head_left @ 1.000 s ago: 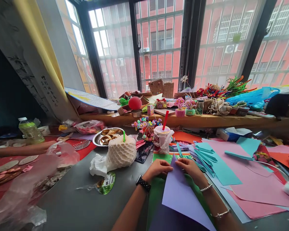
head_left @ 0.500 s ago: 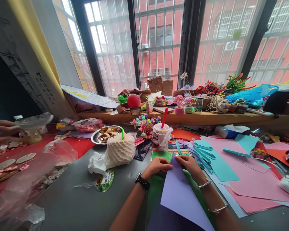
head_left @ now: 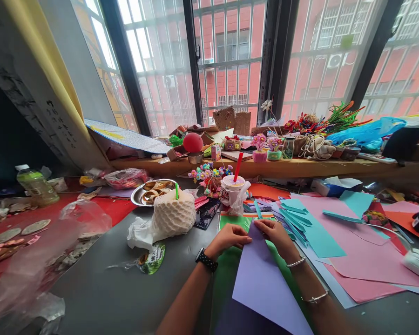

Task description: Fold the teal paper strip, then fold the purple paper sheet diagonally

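Observation:
A sheet of purple paper [head_left: 261, 284] slopes down toward me over a green sheet [head_left: 226, 260] on the grey table. My left hand [head_left: 230, 239] pinches the paper's upper left edge, thumb and fingers together. At the narrow top end, my right hand [head_left: 275, 235] grips the same paper between thumb and fingers. A dark watch is on my left wrist, bracelets on the right. Just beyond my hands lie cut turquoise paper strips [head_left: 295, 218] and a cup with a red straw [head_left: 233, 186].
To the left stand a coconut in white netting [head_left: 174, 214], a metal dish [head_left: 137, 195], a phone [head_left: 206, 215] and a plastic bottle [head_left: 38, 186]. Pink paper sheets [head_left: 366, 258] cover the right side. Crafts, including crochet flower pots [head_left: 259, 153], line the windowsill.
Another person's blurred hand, at the far left over the bottle, has gone out of view. My two hands keep nearly the same hold on the purple paper.

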A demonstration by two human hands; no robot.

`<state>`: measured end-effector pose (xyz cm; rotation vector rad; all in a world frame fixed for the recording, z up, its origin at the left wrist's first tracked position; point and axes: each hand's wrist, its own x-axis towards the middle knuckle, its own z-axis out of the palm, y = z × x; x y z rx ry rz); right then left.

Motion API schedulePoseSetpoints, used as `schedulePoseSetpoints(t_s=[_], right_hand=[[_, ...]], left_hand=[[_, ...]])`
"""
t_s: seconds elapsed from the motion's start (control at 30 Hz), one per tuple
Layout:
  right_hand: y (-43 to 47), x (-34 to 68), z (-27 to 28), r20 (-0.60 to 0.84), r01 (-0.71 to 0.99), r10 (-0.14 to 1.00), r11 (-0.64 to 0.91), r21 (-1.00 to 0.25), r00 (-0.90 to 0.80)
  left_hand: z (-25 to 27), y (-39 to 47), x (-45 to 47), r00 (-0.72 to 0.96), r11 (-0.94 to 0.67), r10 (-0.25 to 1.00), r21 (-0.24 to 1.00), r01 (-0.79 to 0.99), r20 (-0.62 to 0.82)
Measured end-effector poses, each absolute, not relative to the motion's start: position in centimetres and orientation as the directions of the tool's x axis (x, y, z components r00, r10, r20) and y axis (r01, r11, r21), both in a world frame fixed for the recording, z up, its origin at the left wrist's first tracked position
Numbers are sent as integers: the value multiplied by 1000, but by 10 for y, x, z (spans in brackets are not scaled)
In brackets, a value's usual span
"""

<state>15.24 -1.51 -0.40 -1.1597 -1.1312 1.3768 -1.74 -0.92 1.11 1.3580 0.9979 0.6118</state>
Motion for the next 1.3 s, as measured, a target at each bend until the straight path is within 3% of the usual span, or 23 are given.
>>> schedulePoseSetpoints(t_s=[1.3], right_hand=[[-18,151,1,-86,-122,996,-89,-989,-24]], left_hand=[[14,-13,-15,537,178,796,956,233,-279]])
